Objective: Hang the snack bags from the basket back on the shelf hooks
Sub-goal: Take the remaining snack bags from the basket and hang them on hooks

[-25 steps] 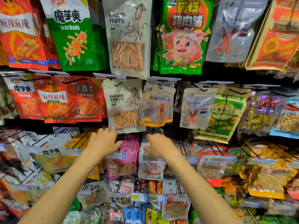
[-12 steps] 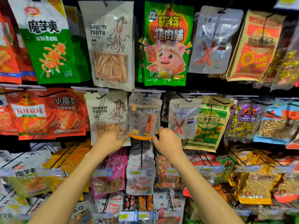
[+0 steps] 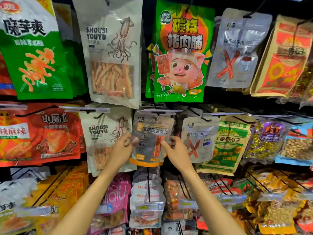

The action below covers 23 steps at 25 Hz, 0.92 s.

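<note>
Two hands are raised to the middle row, head view. A grey snack bag (image 3: 151,131) with an orange base has its top at a shelf hook (image 3: 154,118), under a clear price strip (image 3: 160,111). It sits between a squid bag (image 3: 103,131) and a pale bag with crossed red sticks (image 3: 198,139). The left hand (image 3: 121,150) pinches the bag's left edge, fingers curled. The right hand (image 3: 178,153) pinches the right edge. A green pig bag (image 3: 179,51) hangs directly above. The lower rows are blurred.
</note>
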Each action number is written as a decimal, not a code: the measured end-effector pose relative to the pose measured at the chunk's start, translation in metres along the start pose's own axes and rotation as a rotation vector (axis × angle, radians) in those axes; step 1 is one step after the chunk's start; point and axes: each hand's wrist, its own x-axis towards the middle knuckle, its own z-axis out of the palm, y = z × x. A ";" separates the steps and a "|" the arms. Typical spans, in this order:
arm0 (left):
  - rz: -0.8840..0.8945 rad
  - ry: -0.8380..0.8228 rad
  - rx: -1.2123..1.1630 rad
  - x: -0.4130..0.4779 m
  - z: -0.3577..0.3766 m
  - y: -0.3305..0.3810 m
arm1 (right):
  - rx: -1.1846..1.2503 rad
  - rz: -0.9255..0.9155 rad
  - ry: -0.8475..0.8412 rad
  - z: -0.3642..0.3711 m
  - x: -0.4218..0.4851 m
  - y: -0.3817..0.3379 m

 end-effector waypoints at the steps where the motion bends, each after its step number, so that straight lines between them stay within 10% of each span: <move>1: 0.019 -0.012 -0.011 0.002 0.000 -0.003 | 0.047 0.012 -0.009 0.005 0.002 0.005; 7: 0.084 -0.042 0.027 0.010 -0.002 -0.010 | 0.362 -0.049 -0.063 0.025 0.002 0.031; 23: 0.161 0.126 0.084 0.025 0.029 -0.022 | 0.152 -0.089 0.120 0.027 0.026 0.035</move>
